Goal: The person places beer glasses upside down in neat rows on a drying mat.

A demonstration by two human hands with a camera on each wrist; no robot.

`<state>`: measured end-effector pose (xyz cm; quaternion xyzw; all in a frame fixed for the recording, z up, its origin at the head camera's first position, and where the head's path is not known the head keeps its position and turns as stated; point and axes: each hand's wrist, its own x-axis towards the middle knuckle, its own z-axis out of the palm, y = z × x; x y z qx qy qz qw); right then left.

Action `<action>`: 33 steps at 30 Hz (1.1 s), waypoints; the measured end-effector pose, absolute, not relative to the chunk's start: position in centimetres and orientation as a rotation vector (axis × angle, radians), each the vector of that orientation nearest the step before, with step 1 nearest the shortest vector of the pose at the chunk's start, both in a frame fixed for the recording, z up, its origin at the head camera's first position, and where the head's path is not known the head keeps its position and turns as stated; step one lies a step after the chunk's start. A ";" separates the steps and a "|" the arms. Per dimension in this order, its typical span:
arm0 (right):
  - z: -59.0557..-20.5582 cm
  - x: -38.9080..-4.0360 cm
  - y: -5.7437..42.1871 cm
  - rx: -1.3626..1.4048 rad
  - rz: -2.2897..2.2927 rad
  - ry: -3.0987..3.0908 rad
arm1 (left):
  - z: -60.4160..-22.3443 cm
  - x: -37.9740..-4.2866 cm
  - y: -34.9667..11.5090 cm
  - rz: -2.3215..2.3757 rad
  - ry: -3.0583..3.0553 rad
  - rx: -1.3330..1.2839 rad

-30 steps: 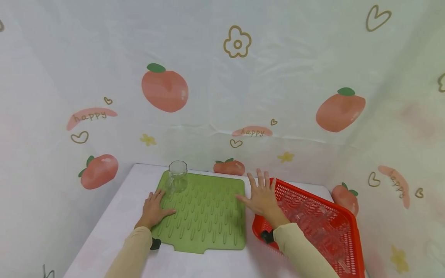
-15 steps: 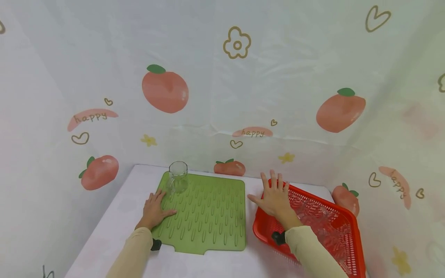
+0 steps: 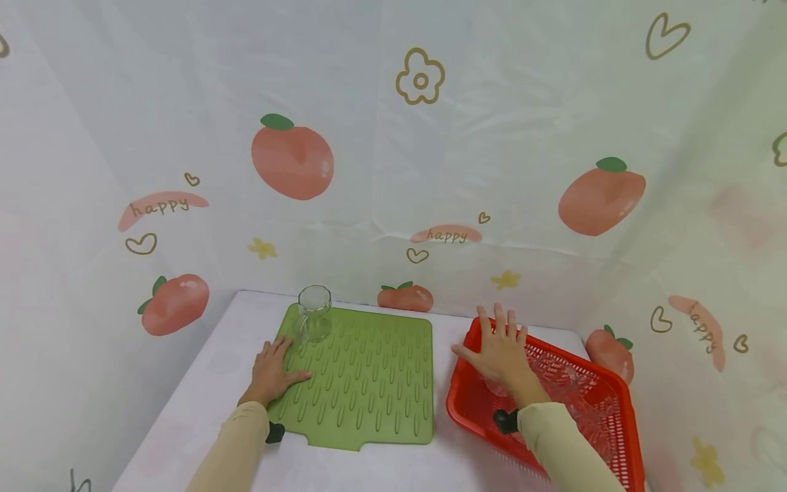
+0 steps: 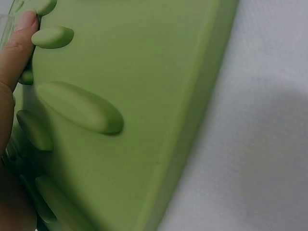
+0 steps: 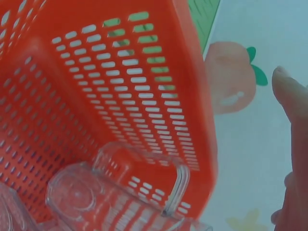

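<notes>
My left hand rests on the left edge of a green ridged draining mat, fingers straight and thumb spread over the ridges. In the left wrist view, a finger lies against the mat's raised ridges. A clear glass mug stands upright on the mat's far left corner, its handle toward the left hand. My right hand is over the near-left part of a red plastic basket, fingers spread and holding nothing. Inside the basket lie several clear mugs; one clear mug with a handle shows in the right wrist view.
The mat and basket sit side by side on a white-covered table, with a narrow strip between them. A white cloth printed with fruit hangs behind and at both sides.
My right hand has moved rightward, from the gap beside the mat to above the basket. The left hand, the mat and the mug on it have stayed put.
</notes>
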<state>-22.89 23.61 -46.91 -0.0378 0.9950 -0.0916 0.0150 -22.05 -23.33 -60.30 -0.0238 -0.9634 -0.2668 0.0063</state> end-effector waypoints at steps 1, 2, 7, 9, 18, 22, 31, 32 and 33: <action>-46.8 -22.9 23.8 -0.102 -0.283 3.091 | -60.3 -22.1 -23.3 -0.837 -3.020 -0.072; -46.8 -22.9 24.0 -0.086 -0.284 3.083 | -60.3 -22.1 -23.4 -0.837 -3.026 -0.069; -46.8 -23.0 25.2 0.002 -0.296 3.041 | -60.1 -21.9 -23.3 -0.835 -3.055 -0.056; -47.0 -23.1 25.8 0.028 -0.307 3.024 | -60.1 -21.9 -23.3 -0.834 -3.051 -0.058; -46.9 -22.7 28.1 0.053 -0.339 2.961 | -60.3 -22.1 -23.4 -0.855 -3.069 -0.047; -46.8 -22.5 28.7 0.055 -0.370 2.930 | -60.6 -22.3 -23.5 -0.843 -3.074 -0.045; -46.5 -22.0 29.2 0.090 -0.372 2.895 | -60.5 -22.3 -23.5 -0.833 -3.071 -0.052; -46.5 -22.0 29.3 0.090 -0.374 2.899 | -60.6 -22.4 -23.5 -0.830 -3.071 -0.053; -46.4 -22.0 29.3 0.093 -0.377 2.903 | -60.6 -22.4 -23.5 -0.832 -3.071 -0.054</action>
